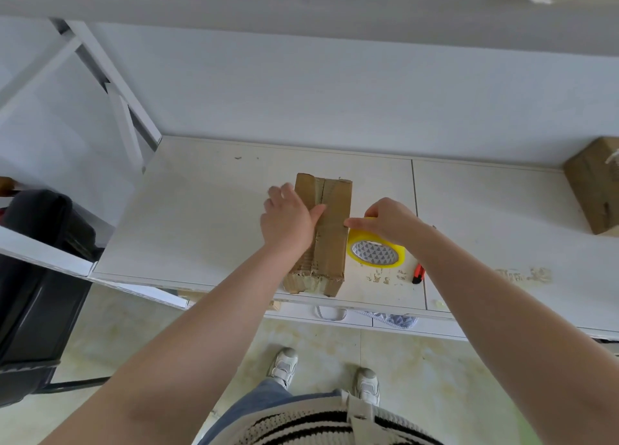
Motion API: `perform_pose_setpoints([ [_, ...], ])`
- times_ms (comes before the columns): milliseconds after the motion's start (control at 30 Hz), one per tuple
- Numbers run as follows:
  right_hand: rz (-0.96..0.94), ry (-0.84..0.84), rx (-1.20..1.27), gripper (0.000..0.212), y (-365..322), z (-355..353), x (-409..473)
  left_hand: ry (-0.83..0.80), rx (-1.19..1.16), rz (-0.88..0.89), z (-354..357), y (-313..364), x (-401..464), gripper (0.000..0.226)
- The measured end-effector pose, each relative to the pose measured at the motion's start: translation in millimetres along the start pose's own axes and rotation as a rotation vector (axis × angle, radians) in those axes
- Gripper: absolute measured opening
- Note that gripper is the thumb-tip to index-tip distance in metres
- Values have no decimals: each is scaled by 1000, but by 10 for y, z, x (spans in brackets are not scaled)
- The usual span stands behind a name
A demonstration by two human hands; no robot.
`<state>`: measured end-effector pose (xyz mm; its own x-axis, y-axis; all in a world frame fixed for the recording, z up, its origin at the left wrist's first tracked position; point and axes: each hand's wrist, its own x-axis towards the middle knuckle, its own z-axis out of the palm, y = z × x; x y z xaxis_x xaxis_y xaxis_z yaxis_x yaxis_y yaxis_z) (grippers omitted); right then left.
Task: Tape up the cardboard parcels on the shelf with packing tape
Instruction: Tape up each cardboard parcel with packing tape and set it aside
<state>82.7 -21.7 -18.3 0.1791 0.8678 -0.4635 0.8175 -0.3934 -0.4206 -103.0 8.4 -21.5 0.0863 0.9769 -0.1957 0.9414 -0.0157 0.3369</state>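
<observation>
I see the cardboard parcel lying long and narrow on the white shelf, its near end right at the shelf's front edge, even slightly past it. That end is ragged, with torn corrugated board showing; the top flaps meet in a seam running away from me. Left of the parcel the shelf surface is open as far as the white frame posts; behind the parcel there is bare shelf up to the pale back wall.

My left hand rests on the parcel's left top edge, thumb laid across the top toward the seam, fingers reaching down the left side and blurred. My right hand sits at the parcel's right edge, fingers curled on the roll of packing tape, with thumb and forefinger pinched together at the parcel's right top edge. The roll is glossy yellowish-clear with a patterned grey-white core, touching or just beside the parcel's right side.

Right of the roll lies a small orange-and-black cutter, near the front edge. Far right of the parcel stands a second cardboard box. The shelf there is scuffed with old tape residue.
</observation>
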Motion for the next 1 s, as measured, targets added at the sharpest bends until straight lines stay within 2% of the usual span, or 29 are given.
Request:
perform_pose_setpoints([
  [100,-2,15,3,62,-26,6,-25,-165,-77,-39,66,252,-155,102],
  [167,-38,5,50,65,15,4,-44,-187,-47,-69,110,251,-156,112],
  [300,-106,-13,294,51,133,-78,-143,-226,-17,-101,63,133,-101,130],
  [400,-159,19,365,43,59,-140,-196,-244,-69,-118,10,20,-47,133],
  [600,-74,42,22,54,-142,-158,-190,-275,-206,-120,-61,-212,42,125],
  [667,-86,22,43,54,-205,-113,-183,-261,-282,-134,-75,-325,86,122],
  [733,-156,-26,216,51,-268,-74,-186,-265,-507,-188,-111,-499,126,122],
  [800,-214,-16,353,45,-322,-106,-186,-274,-826,-207,-116,-646,115,107],
  [867,-237,39,306,41,-401,-182,-189,-330,-1073,-225,-23,-697,43,85],
  [1000,-219,77,36,42,-564,-264,-217,-438,-1247,-276,245,-646,-1,54],
])
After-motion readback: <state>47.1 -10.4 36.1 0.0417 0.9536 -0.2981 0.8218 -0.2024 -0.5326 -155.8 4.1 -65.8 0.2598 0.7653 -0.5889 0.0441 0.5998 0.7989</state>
